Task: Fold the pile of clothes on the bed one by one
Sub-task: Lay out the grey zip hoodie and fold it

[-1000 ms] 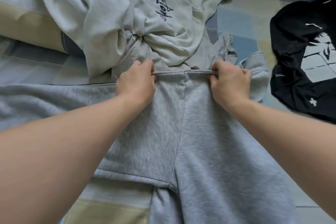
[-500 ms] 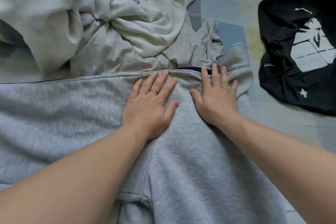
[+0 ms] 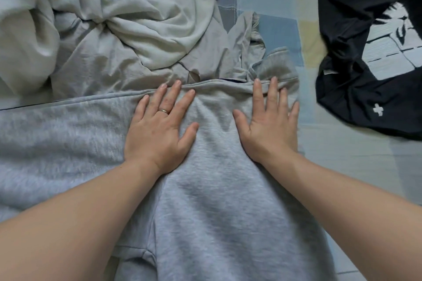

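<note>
A heather-grey fleece garment [image 3: 217, 201] lies spread flat across the pastel patchwork bed cover [image 3: 342, 166]. Beyond it sits a crumpled cream sweatshirt with dark script [image 3: 159, 13]; a black printed T-shirt [image 3: 356, 36] lies apart at the right. The left hand [image 3: 159, 134] and right hand [image 3: 269, 128] press flat near the fleece's far hem, fingers splayed. A thin ring [image 3: 164, 111] circles 1 left finger.

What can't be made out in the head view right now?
- Grey garment: the left and bottom edges cut it off and the forearms cover parts, so its full shape is unclear.
- Pale sweatshirt: the top edge cuts off its lettering.
- Black shirt: the right edge cuts it off and crumpling breaks up its print.
- Fabric under the flat left hand and right hand: hidden by the palms.
</note>
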`<state>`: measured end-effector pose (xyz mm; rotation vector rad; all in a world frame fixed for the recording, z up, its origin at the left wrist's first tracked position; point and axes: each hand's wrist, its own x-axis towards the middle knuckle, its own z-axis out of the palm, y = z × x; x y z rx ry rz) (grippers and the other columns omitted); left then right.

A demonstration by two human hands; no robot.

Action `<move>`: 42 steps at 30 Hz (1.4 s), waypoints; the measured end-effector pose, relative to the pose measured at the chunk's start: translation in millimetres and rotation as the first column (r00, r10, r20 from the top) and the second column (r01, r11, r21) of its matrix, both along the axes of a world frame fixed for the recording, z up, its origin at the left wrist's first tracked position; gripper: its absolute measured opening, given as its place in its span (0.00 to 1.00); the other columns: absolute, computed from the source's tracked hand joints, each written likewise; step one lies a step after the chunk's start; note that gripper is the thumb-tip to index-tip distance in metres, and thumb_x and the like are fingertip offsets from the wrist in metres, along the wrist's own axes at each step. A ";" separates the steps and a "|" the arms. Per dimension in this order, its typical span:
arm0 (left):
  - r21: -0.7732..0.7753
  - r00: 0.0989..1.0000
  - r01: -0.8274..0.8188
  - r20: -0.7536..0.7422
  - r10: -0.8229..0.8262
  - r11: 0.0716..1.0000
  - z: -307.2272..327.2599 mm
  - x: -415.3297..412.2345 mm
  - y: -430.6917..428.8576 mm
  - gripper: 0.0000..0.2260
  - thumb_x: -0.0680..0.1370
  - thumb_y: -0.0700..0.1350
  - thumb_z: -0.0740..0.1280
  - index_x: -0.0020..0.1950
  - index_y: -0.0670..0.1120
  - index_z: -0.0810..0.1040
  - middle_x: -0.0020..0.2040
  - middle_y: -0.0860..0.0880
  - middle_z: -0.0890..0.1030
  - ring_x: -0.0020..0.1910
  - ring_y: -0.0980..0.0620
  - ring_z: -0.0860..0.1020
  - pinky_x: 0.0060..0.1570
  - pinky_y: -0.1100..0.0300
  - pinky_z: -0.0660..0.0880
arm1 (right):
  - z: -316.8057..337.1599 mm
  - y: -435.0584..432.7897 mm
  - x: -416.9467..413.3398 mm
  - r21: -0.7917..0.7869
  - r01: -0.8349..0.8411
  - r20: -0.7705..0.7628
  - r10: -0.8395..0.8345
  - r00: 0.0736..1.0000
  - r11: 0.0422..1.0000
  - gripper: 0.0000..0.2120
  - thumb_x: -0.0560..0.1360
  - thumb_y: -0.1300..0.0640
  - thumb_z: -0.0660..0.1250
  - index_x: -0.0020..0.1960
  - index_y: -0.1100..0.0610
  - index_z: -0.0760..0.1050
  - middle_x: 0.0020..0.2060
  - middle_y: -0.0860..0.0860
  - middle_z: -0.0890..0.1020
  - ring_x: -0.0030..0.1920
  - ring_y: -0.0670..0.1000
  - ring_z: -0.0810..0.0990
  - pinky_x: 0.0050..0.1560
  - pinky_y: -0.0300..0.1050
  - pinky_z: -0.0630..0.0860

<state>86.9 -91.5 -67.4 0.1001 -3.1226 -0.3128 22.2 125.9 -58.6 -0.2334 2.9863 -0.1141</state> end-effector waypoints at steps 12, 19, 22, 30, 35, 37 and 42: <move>0.162 0.954 -0.091 0.298 0.039 0.983 61.6 41.9 51.2 0.26 0.82 0.56 0.60 0.79 0.55 0.61 0.83 0.49 0.49 0.82 0.47 0.46 0.78 0.43 0.44 | 55.7 38.9 106.2 -0.124 -0.168 0.430 0.206 0.879 0.978 0.33 0.82 0.37 0.53 0.81 0.40 0.42 0.81 0.48 0.39 0.81 0.50 0.37 0.78 0.57 0.36; 0.353 0.934 -0.053 0.348 -0.078 0.934 92.8 209.9 82.8 0.26 0.78 0.55 0.67 0.76 0.55 0.67 0.82 0.49 0.55 0.81 0.47 0.48 0.79 0.47 0.48 | 81.8 60.6 248.2 -0.092 -0.070 0.454 0.105 0.885 0.993 0.31 0.82 0.41 0.57 0.81 0.40 0.48 0.82 0.47 0.41 0.81 0.49 0.39 0.78 0.57 0.41; 0.381 0.908 -0.027 0.396 -0.137 0.924 96.2 277.4 94.7 0.27 0.78 0.55 0.67 0.76 0.55 0.66 0.83 0.49 0.53 0.81 0.47 0.48 0.78 0.48 0.51 | 90.1 65.6 300.6 -0.104 0.042 0.515 0.018 0.857 0.994 0.28 0.83 0.43 0.56 0.81 0.41 0.54 0.82 0.47 0.43 0.81 0.49 0.40 0.79 0.60 0.45; 0.464 0.829 -0.216 0.552 -0.090 0.859 103.8 413.9 112.9 0.35 0.74 0.56 0.72 0.78 0.57 0.60 0.82 0.54 0.45 0.79 0.46 0.55 0.75 0.46 0.59 | 98.5 101.8 453.5 -0.060 0.362 0.599 -0.257 0.759 0.930 0.36 0.81 0.42 0.59 0.81 0.41 0.43 0.82 0.44 0.44 0.81 0.50 0.48 0.76 0.61 0.52; 0.392 0.892 -0.027 0.424 -0.154 0.919 97.2 465.7 127.1 0.42 0.69 0.66 0.73 0.77 0.57 0.58 0.82 0.51 0.45 0.77 0.44 0.56 0.73 0.46 0.60 | 92.0 130.7 498.1 -0.164 0.386 0.621 -0.209 0.756 0.908 0.40 0.79 0.39 0.62 0.81 0.39 0.41 0.82 0.44 0.44 0.81 0.53 0.47 0.78 0.60 0.52; 0.336 0.889 0.072 0.405 -0.213 0.939 92.9 485.4 139.8 0.43 0.66 0.69 0.73 0.75 0.58 0.59 0.82 0.51 0.46 0.76 0.43 0.58 0.70 0.45 0.62 | 90.8 138.8 504.5 -0.218 0.327 0.608 -0.134 0.782 0.920 0.43 0.77 0.43 0.68 0.81 0.40 0.42 0.82 0.45 0.44 0.81 0.54 0.47 0.79 0.55 0.51; 0.290 0.943 0.060 0.298 -0.149 0.955 87.0 505.8 167.3 0.24 0.70 0.49 0.75 0.64 0.50 0.72 0.73 0.46 0.65 0.60 0.39 0.73 0.58 0.45 0.71 | 92.5 158.4 513.0 -0.285 0.279 0.578 -0.068 0.813 0.917 0.44 0.75 0.52 0.72 0.81 0.41 0.49 0.81 0.47 0.49 0.80 0.53 0.50 0.76 0.49 0.54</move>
